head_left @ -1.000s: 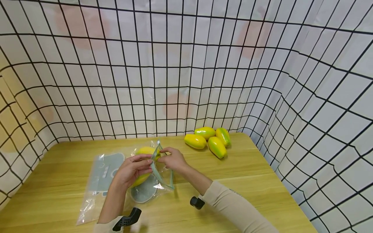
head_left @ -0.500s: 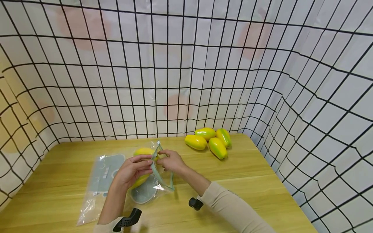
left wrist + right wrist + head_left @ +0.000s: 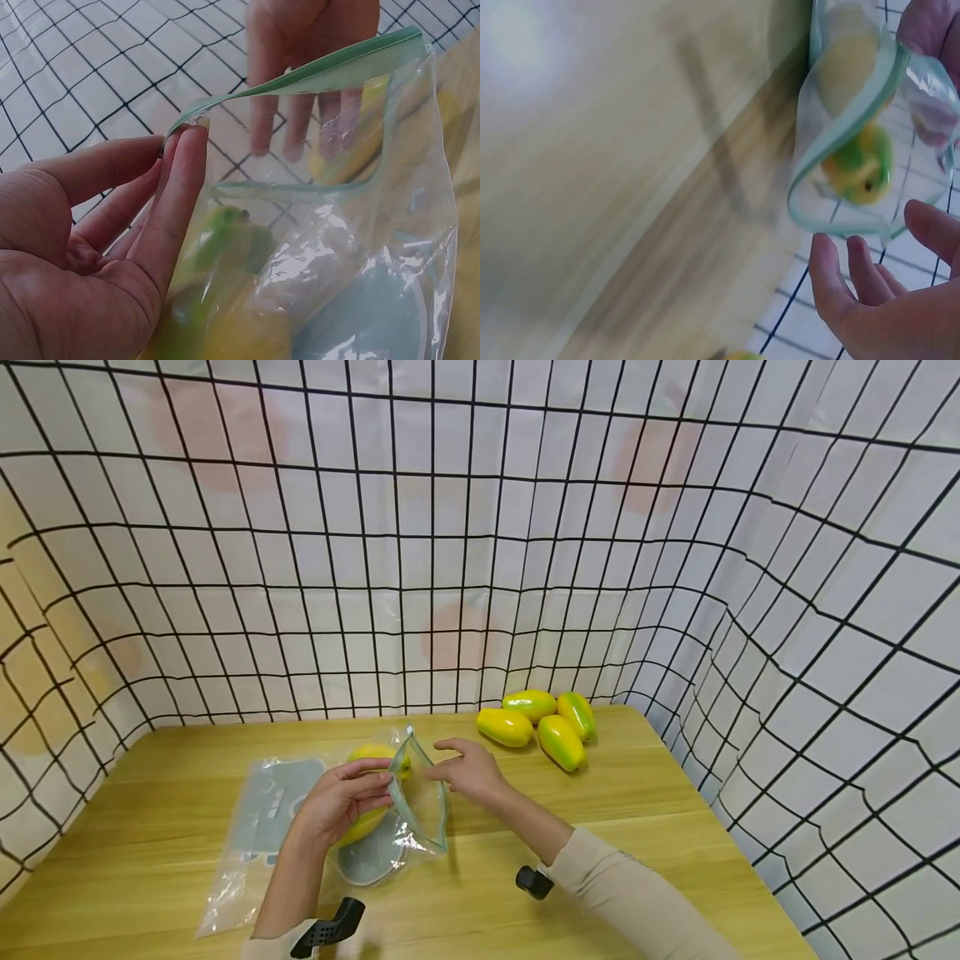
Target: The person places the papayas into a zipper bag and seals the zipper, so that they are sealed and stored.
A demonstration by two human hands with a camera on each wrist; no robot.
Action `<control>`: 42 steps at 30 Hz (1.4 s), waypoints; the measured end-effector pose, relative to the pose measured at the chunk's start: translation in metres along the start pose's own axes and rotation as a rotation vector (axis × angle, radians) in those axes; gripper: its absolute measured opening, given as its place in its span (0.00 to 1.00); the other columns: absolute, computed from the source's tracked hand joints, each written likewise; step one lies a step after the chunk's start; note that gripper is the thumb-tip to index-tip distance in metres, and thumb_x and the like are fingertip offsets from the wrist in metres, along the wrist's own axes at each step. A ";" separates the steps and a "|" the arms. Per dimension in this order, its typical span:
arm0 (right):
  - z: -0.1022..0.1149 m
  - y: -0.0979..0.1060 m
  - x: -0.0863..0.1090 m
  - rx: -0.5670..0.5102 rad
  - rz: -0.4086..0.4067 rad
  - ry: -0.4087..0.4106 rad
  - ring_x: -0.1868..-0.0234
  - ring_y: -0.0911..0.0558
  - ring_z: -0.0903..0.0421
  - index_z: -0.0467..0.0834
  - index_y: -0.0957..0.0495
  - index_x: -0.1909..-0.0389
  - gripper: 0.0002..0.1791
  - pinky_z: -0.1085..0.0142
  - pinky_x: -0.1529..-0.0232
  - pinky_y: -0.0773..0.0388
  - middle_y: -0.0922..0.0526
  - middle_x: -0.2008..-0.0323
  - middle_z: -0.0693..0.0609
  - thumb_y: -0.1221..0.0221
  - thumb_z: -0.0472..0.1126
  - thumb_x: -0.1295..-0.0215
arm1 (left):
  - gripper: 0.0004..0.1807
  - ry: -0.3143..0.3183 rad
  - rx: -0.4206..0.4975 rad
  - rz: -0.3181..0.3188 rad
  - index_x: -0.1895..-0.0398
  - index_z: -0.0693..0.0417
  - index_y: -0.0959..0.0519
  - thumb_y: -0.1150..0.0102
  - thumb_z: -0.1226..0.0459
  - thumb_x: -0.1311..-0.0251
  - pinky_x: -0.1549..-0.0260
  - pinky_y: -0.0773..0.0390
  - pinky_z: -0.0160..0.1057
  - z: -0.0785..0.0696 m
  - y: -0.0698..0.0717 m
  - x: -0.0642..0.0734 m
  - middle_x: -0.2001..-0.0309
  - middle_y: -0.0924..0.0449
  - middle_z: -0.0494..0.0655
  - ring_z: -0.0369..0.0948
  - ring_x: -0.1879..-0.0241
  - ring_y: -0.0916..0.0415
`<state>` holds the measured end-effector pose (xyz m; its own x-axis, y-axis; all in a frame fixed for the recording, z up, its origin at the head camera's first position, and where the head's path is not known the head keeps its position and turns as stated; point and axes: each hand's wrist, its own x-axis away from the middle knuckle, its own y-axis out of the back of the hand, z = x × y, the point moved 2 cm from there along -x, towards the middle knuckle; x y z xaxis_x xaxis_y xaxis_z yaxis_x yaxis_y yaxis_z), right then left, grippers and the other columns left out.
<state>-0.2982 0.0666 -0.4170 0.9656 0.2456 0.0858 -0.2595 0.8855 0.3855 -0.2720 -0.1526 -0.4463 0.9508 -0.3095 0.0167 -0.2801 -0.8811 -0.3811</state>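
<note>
A clear zip bag (image 3: 406, 815) with a green rim stands with its mouth open towards the right. My left hand (image 3: 333, 799) pinches the near-left side of that rim between thumb and fingers, as the left wrist view shows at the green strip (image 3: 337, 69). Inside the bag lie yellow-green papayas (image 3: 868, 166), one towards the back and one partly behind my left hand. Just outside the mouth is my right hand (image 3: 474, 774), its fingers loosely extended and holding nothing. In the right wrist view its fingertips (image 3: 823, 251) are close to the bag's rim.
Several papayas (image 3: 504, 727) are grouped at the table's back edge, right of the bag. A flat clear bag with a grey-blue print (image 3: 262, 814) lies at the left. Black wire mesh (image 3: 480, 568) encloses the wooden table (image 3: 637, 877) behind and at the sides.
My right hand has drawn back to the right, out of the bag's mouth, with its fingers loosening. The left hand has stayed on the rim, and the mouth stands slightly wider.
</note>
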 end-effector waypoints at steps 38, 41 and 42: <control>-0.080 0.145 0.014 0.323 -0.368 -0.019 0.40 0.20 0.39 0.42 0.28 0.31 0.35 0.47 0.43 0.19 0.20 0.41 0.34 0.32 0.48 0.37 | 0.11 0.008 0.014 -0.019 0.56 0.55 0.14 0.44 0.75 0.31 0.60 0.12 0.39 -0.002 0.002 -0.002 0.64 0.11 0.47 0.39 0.66 0.12; -0.087 0.151 0.011 0.325 -0.403 -0.013 0.41 0.20 0.39 0.41 0.29 0.31 0.34 0.46 0.42 0.20 0.20 0.41 0.34 0.32 0.47 0.37 | 0.11 0.012 0.014 -0.018 0.56 0.55 0.14 0.44 0.75 0.31 0.60 0.12 0.39 -0.002 0.002 -0.002 0.64 0.11 0.47 0.39 0.66 0.12; -0.088 0.152 0.010 0.327 -0.417 -0.010 0.41 0.20 0.39 0.40 0.28 0.32 0.34 0.46 0.42 0.20 0.20 0.42 0.33 0.32 0.46 0.37 | 0.12 0.012 0.015 -0.017 0.56 0.55 0.14 0.45 0.75 0.31 0.60 0.12 0.39 -0.001 0.002 -0.002 0.64 0.11 0.47 0.39 0.66 0.12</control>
<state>-0.3295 0.2384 -0.4388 0.9861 -0.1061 -0.1280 0.1644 0.7372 0.6553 -0.2742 -0.1543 -0.4458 0.9538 -0.2986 0.0345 -0.2615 -0.8809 -0.3946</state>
